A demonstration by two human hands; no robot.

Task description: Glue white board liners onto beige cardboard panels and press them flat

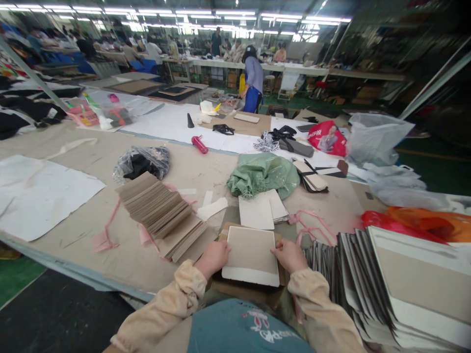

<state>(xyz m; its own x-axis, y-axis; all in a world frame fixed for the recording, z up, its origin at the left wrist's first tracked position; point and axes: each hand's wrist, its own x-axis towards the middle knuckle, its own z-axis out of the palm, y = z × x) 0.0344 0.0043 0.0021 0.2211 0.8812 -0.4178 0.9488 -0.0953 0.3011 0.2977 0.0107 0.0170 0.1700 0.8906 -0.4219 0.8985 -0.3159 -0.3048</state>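
A flat beige panel (pixel 250 252) with white borders lies in front of me on a brown board (pixel 221 284). My left hand (pixel 214 256) has its fingers closed at the panel's left edge. At the right edge, the fingers of my right hand (pixel 290 255) are pinched together on the same panel. Just beyond it lie some white cards (pixel 256 212). Left of my hands, a long fanned stack of brown cardboard sheets (pixel 162 211) leans over. On my right stand many grey-edged panels (pixel 368 279), packed upright and slanting.
A green plastic bag (pixel 263 174) and a clear bag with black material (pixel 143 163) lie farther back. Pink ties (pixel 106 235) trail on the table. Red and orange bags (pixel 430 223) rest at the right. Beyond the table, a person in a blue apron (pixel 253 81) bends over.
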